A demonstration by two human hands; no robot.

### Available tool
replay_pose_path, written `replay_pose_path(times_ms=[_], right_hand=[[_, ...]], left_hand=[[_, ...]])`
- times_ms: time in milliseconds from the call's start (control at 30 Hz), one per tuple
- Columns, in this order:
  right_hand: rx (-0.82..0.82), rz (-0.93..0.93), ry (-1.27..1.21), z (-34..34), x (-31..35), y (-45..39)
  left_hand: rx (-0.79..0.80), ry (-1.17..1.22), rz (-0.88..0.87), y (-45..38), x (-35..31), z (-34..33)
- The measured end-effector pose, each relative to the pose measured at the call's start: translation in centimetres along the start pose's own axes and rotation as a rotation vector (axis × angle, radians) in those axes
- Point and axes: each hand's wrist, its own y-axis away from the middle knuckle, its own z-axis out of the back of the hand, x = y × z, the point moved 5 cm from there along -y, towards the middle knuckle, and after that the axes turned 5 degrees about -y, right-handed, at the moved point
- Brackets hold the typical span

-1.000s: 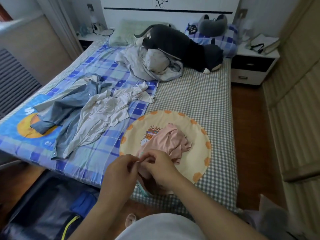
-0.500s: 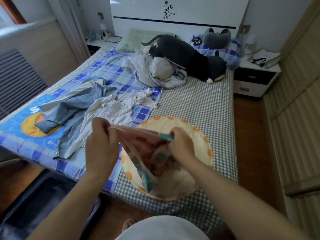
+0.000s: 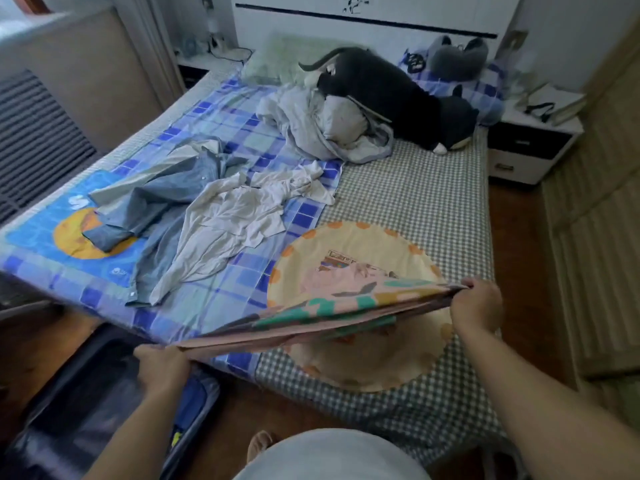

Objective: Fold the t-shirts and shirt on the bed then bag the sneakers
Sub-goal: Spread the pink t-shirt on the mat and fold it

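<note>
So you've got the bed [image 3: 433, 188] filling most of the view, gingham sheet on its right half and a blue plaid cover [image 3: 221, 116] over the left half. Up at the head end there's a big dark plush [image 3: 388, 95] lying across, with a crumpled grey blanket [image 3: 325, 129] bunched just in front of it. A round cream mat [image 3: 367, 244] sits near the foot edge on the right side.

The pink tee [image 3: 332, 306] is the one you're working on: it's pulled out taut and flat in the air, over the foot edge and partly over the mat, with green and yellow print showing on top. Your left hand [image 3: 162, 365] has its fingers curled round one end of it, out past the foot edge, and your right hand [image 3: 479, 306] is pinching the other end, over the mat's right rim.

On the plaid cover, near the left edge, the denim shirt [image 3: 152, 199] is lying rumpled and unfolded, and the white tee [image 3: 235, 223] is crumpled right beside it, overlapping it a bit.

Down on the floor by the foot-left corner there's an open dark suitcase [image 3: 97, 403]. Can't spot the sneakers anywhere.
</note>
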Motion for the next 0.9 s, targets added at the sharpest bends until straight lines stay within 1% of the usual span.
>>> replay_pose_path(times_ms=[67, 100, 167, 200, 233, 267, 300, 333, 367, 467, 500, 567, 633, 667, 700, 733, 800, 867, 900], right_hand=[[0.037, -0.188, -0.152, -1.4, -3.0, 2.6], [0.075, -0.285, -0.272, -2.6, -4.3, 4.0], [0.225, -0.516, -0.605, -5.5, -6.2, 7.5], [0.297, -0.621, -0.730, -6.8, -6.7, 9.4], [0.334, -0.680, -0.788, -7.5, -7.2, 11.1], [0.348, -0.691, -0.785, -7.7, -7.3, 12.6], [0.347, -0.678, -0.770, -7.6, -7.1, 13.7], [0.356, -0.617, -0.708, -7.2, -6.6, 14.6], [0.408, -0.550, -0.660, -6.9, -6.0, 15.1], [0.684, -0.330, -0.494, -5.5, -4.5, 15.8], [0.740, -0.229, -0.377, -4.9, -4.3, 15.8], [0.827, 0.006, -0.030, -3.9, -4.0, 16.1], [0.893, 0.165, 0.245, -3.7, -4.5, 17.1], [0.872, 0.205, 0.331, -3.7, -4.9, 17.4], [0.808, 0.232, 0.368, -3.7, -5.4, 17.4], [0.728, 0.224, 0.385, -3.6, -5.4, 17.4], [0.597, 0.135, 0.319, -3.4, -5.1, 17.3], [0.553, 0.071, 0.247, -3.9, -3.9, 17.7], [0.559, 0.104, 0.279, -4.2, -3.1, 18.0]], left_hand=[[0.048, -0.007, -0.006, -0.2, 2.9, -1.0], [0.071, -0.014, -0.031, -0.7, 4.0, -1.5], [0.153, -0.011, -0.062, -1.0, 4.8, -2.6], [0.212, -0.019, -0.078, -1.3, 5.2, -3.2], [0.249, -0.043, -0.128, -1.4, 5.2, -3.7], [0.265, -0.049, -0.156, -1.2, 4.9, -3.8], [0.290, -0.017, -0.173, -1.3, 4.6, -4.1], [0.311, 0.056, -0.154, -1.3, 4.2, -4.1], [0.311, 0.146, -0.123, -1.4, 3.7, -4.2], [0.286, 0.503, 0.046, -2.2, 2.3, -4.0], [0.281, 0.589, 0.079, -2.5, 1.9, -3.9], [0.279, 0.754, 0.170, -3.6, 1.5, -3.5], [0.257, 0.881, 0.284, -5.3, 1.3, -3.5], [0.256, 0.928, 0.314, -6.0, 1.0, -3.3], [0.253, 0.932, 0.317, -6.6, 0.6, -2.9], [0.234, 0.933, 0.311, -7.2, 0.5, -2.5], [0.212, 0.863, 0.278, -8.3, 0.8, -1.8], [0.258, 0.762, 0.237, -9.0, 1.3, -1.0], [0.303, 0.710, 0.238, -9.2, 1.7, -0.9]])
